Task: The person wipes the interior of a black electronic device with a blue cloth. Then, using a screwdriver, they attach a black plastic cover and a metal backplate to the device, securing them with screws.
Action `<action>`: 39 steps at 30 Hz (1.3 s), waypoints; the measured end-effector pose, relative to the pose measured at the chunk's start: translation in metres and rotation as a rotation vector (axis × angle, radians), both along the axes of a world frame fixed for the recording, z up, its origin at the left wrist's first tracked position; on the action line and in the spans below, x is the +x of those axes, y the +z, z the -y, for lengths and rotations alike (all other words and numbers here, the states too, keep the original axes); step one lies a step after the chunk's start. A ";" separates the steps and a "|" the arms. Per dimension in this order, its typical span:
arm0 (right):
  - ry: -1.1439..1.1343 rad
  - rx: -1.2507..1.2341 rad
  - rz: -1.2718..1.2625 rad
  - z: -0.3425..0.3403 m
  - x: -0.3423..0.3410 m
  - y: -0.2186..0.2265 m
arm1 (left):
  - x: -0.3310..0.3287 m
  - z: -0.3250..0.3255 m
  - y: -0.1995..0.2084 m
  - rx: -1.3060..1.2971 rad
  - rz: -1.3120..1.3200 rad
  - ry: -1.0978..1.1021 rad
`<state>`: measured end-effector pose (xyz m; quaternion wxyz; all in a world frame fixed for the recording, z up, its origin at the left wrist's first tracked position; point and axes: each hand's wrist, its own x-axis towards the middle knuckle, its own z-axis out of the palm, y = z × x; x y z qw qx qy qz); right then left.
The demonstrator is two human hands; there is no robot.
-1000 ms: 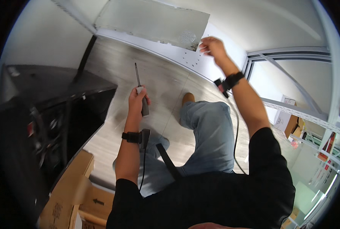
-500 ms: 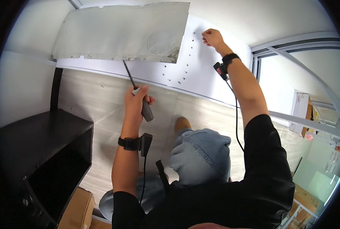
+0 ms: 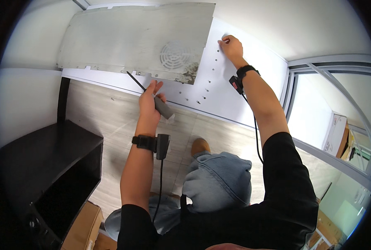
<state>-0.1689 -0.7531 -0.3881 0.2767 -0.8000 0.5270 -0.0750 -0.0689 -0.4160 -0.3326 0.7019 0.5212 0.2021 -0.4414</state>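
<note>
My left hand (image 3: 149, 101) is wrapped around the grey handle of a screwdriver (image 3: 164, 109). Its dark shaft points up and left, the tip close to the near edge of a grey sheet-metal panel (image 3: 119, 37). That panel has a round slotted vent and a dark, worn corner. My right hand (image 3: 233, 46) is over the white table (image 3: 231, 104), to the right of the panel, fingers pinched together at the far end of a line of small screws (image 3: 209, 81). Whatever lies between those fingertips is too small to make out. Several screws stand spaced apart between the panel and my right hand.
A black open-fronted cabinet (image 3: 48, 139) stands at the left, with a cardboard box (image 3: 83, 225) below it. White walls close in the table's far side. Metal framing (image 3: 339, 60) and another box (image 3: 337, 133) are at the right. Cables hang from both wrist straps.
My left hand has moved up toward the panel, and the screwdriver slants further left. My right hand has turned its fingertips to the far end of the screws. The whole view has shifted slightly.
</note>
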 end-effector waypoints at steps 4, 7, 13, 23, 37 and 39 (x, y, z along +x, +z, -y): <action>0.004 -0.036 0.047 0.001 0.003 -0.004 | 0.011 0.006 -0.014 -0.039 0.022 0.045; -0.004 -0.059 0.117 0.009 0.000 -0.011 | 0.014 0.009 -0.018 -0.070 0.010 0.047; -0.033 0.226 0.576 -0.004 -0.004 0.033 | 0.017 0.022 -0.021 -0.068 -0.008 0.066; 0.054 0.394 0.660 -0.083 -0.026 0.115 | 0.023 0.016 0.008 -0.196 0.019 0.078; 0.073 0.470 0.858 -0.206 -0.055 0.214 | -0.010 -0.016 0.118 -0.511 -0.032 -0.042; 0.076 0.514 0.897 -0.228 -0.054 0.234 | -0.014 -0.019 0.134 -0.531 -0.064 -0.023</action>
